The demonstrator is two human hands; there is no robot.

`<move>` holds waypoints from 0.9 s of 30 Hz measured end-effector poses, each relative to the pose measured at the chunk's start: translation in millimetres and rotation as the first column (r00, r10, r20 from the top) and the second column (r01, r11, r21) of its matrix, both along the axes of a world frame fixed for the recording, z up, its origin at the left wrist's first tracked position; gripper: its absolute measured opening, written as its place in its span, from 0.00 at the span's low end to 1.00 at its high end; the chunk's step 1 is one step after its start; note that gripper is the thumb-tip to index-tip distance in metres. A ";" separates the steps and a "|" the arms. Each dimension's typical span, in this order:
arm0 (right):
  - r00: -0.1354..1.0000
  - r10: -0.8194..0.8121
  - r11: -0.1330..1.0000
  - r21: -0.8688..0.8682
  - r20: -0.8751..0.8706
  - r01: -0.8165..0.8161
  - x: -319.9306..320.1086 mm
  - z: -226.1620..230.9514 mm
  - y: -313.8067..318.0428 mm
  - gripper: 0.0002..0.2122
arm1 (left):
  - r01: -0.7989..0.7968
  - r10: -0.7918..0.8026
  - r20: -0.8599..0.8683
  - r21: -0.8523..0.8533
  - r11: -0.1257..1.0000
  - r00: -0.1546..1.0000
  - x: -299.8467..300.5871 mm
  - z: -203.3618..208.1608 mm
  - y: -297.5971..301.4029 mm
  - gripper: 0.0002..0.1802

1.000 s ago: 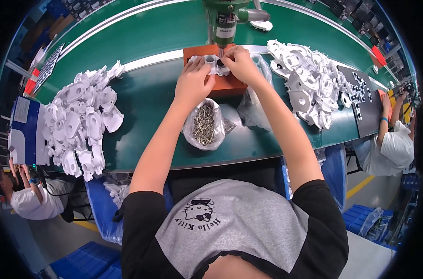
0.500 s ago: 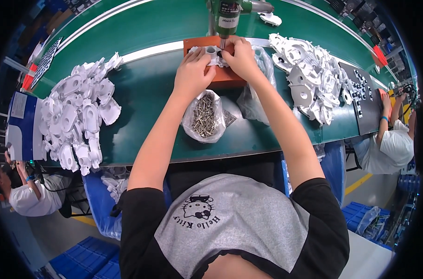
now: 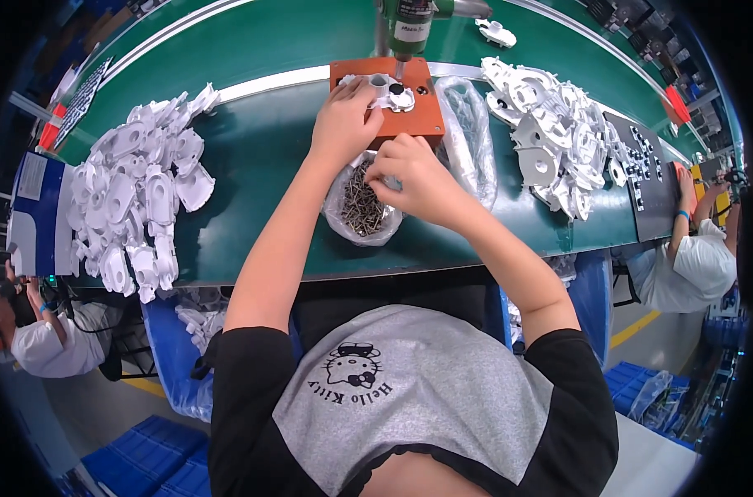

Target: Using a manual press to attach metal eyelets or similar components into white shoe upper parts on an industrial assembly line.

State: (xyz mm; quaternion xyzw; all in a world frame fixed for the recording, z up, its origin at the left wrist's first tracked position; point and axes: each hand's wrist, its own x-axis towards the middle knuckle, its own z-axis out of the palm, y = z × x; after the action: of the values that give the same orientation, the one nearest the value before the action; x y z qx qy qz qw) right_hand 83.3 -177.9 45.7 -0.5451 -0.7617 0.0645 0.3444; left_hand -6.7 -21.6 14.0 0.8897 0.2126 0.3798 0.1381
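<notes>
One white plastic part (image 3: 403, 101), rounded end, black disc (image 3: 396, 89) on top.

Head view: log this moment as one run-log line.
left hand: on white part, atop orange fixture | right hand: at bag of small metal pieces, grip unclear | left white pile, right white pile: on table

Left head fisheye sat above the gray-and-black shirt (image 3: 468, 373), looked down and forward over the green bench (image 3: 260, 174), fairly near; rim detail was probably too warped to trust.
</notes>
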 end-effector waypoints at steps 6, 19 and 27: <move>0.995 0.070 0.997 0.007 0.074 -0.071 -14.7 -5.8 -4.8 0.04 | 0.038 -0.040 0.047 0.046 0.998 0.998 1.5 -2.9 1.5 0.15; 0.987 0.097 0.995 0.024 0.127 -0.101 -18.2 -10.7 -10.7 0.03 | 0.011 -0.011 0.020 -0.026 1.000 1.000 0.3 2.0 -2.9 0.11; 0.972 0.083 0.992 0.070 0.220 -0.101 -25.2 -16.7 -8.8 0.04 | 0.016 -0.016 0.032 -0.022 1.000 0.999 0.9 1.7 -2.3 0.11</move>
State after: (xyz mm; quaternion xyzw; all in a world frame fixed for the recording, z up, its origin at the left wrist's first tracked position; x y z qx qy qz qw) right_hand 58.1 -186.7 29.0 -0.4986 -0.8211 -0.0101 0.2777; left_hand -5.9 -23.9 15.8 0.8835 0.2075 0.3905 0.1545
